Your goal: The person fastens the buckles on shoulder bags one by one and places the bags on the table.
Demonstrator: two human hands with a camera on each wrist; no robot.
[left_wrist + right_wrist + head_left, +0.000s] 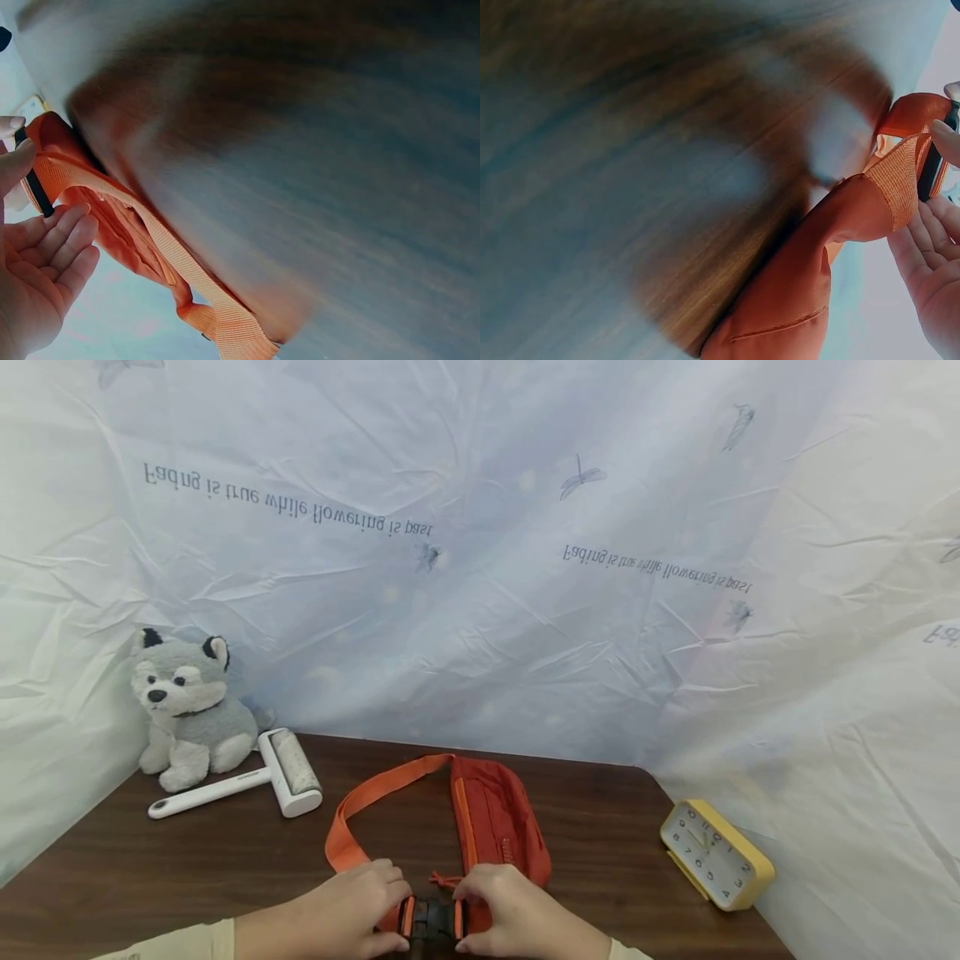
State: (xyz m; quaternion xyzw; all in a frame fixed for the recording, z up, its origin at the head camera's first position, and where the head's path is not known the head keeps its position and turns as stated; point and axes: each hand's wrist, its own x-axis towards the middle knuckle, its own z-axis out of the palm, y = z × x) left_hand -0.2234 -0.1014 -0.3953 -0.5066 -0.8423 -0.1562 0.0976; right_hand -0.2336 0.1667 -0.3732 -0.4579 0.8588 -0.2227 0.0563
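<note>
A red-orange waist bag (501, 818) lies on the brown table, its orange strap (378, 787) looped out to the left. At the near edge, its black side-release buckle (433, 917) is between my two hands, and its halves appear joined. My left hand (348, 906) pinches the buckle's left end between thumb and fingers. On the other end, my right hand (521, 917) has a similar pinch. The left wrist view shows the webbing (195, 259) running away from the left hand (49, 274). In the right wrist view, the bag's body (780, 292) hangs beside the right hand (934, 262).
A grey-and-white plush husky (191, 710) sits at the back left of the table (600, 835). In front of it lies a white lint roller (288, 772). A yellow alarm clock (716, 856) stands near the right edge. Printed white cloth (480, 635) hangs behind.
</note>
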